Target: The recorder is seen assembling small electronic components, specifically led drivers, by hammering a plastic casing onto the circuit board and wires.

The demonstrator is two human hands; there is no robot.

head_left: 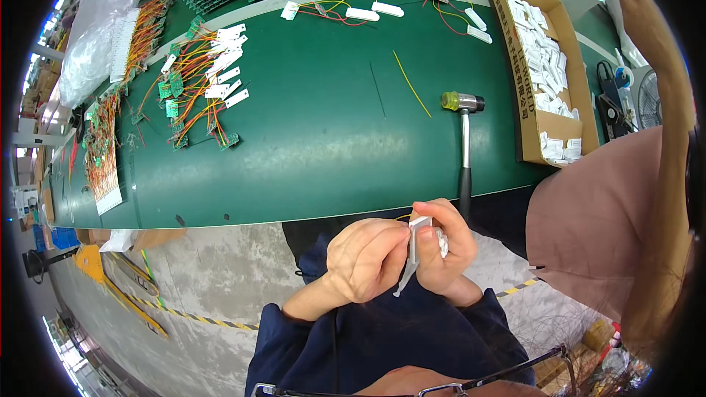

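Note:
Just off the table's near edge, my two hands meet around a slim white plastic casing (413, 244). My right hand (450, 246) wraps its fingers and thumb about the casing, and more white pieces (442, 241) show inside its grip. Closed fingertips of my left hand (368, 259) press against the casing's left side. A pale strip hangs below between the hands. Behind the fingers a short bit of yellow wire (402, 217) shows; its ends are hidden.
A mallet (465, 132) lies on the green table (309, 154) near loose wires. Wired circuit boards with white casings (220, 66) lie left; a cardboard box (526, 129) of white parts stands right. Another person's arm (665, 103) and pinkish sleeve are close on the right.

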